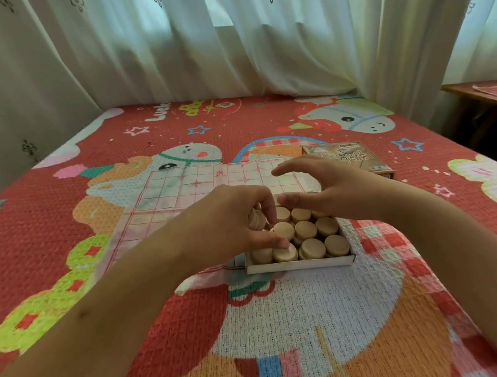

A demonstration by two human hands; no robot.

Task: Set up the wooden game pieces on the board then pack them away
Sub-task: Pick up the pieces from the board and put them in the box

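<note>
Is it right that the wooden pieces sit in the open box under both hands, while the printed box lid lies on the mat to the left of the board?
No. The head view shows the printed box lid on the mat to the right of the board. The rest holds: the wooden pieces sit in the open box under the left hand and right hand.

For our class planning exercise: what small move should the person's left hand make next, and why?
Probably carry the pale round wooden pieces pinched in the left hand onto the red-lined paper board: it lies bare, while the shallow white cardboard box is full. If packing, set them in instead.
</note>
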